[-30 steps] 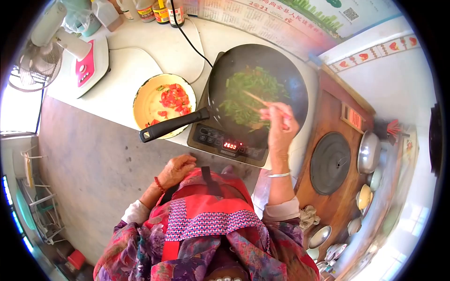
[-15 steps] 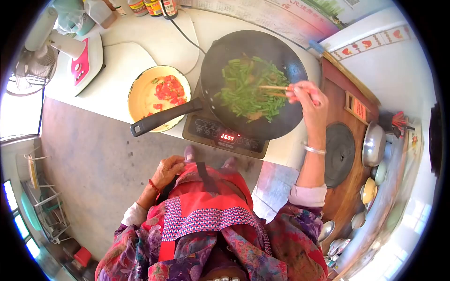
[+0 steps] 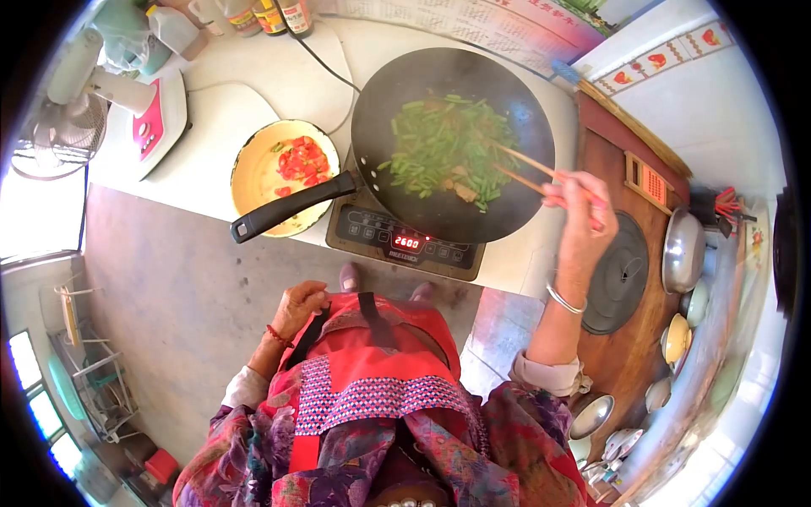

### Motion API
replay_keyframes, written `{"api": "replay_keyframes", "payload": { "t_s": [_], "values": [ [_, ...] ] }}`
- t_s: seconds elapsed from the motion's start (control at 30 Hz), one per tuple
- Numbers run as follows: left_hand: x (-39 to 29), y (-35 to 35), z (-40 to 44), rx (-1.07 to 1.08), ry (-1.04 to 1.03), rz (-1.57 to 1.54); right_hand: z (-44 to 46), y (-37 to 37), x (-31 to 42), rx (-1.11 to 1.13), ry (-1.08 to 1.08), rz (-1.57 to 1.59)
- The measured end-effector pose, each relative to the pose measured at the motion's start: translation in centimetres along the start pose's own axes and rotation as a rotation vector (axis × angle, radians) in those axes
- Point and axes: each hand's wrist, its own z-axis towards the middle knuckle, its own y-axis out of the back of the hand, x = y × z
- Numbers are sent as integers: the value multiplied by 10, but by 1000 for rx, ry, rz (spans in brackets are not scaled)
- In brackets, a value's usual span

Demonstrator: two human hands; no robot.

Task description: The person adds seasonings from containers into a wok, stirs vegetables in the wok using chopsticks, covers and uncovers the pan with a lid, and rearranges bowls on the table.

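My right hand (image 3: 585, 218) is closed around a pair of wooden chopsticks (image 3: 530, 160), their tips apart at the right side of the chopped green vegetables (image 3: 448, 139). These lie in a dark wok (image 3: 422, 72), with a few light brown pieces (image 3: 464, 193) near its front. Under the wok is an induction cooker (image 3: 376, 234) whose red display reads 2600. My left hand (image 3: 302, 306) hangs low beside the red apron (image 3: 397, 342), its fingers curled and no object showing in them. The wok's black handle (image 3: 291, 211) points left, over an enamel bowl (image 3: 247, 182) holding chopped red pieces (image 3: 304, 160).
Sauce bottles (image 3: 269, 19) and a plastic jug (image 3: 175, 32) stand at the back left. A pink-and-white appliance (image 3: 156, 127) sits by a fan (image 3: 80, 127). On the wooden top at right are a dark round lid (image 3: 615, 275), a grater (image 3: 649, 182) and a metal basin (image 3: 683, 251).
My right hand has moved right and down with the chopsticks, whose tips have spread and shifted toward the wok's right side. The vegetables have been shifted about. My left hand is nearly unchanged.
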Motion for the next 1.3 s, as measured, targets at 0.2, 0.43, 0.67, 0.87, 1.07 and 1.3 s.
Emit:
{"api": "replay_keyframes", "payload": {
  "t_s": [0.2, 0.43, 0.67, 0.87, 1.07, 1.3],
  "values": [
    [11, 8, -2, -98, 67, -140, 7, -11, -40, -125, -169, 87],
    [14, 16, 4, -120, 51, -169, -4, -74, 4, 44, -97, 195],
    [11, 24, -1, -190, 88, -149, 10, -62, -25, 92, -112, 39],
    [19, 22, -13, -257, 158, -171, 80, -55, -22, 42, 29, -60],
    [43, 20, -14, -265, 159, -188, 71, -47, -37, 250, -103, -46],
    [45, 16, -13, -260, 166, -208, 69, -7, -49, 19, -25, -31]
  ]
}}
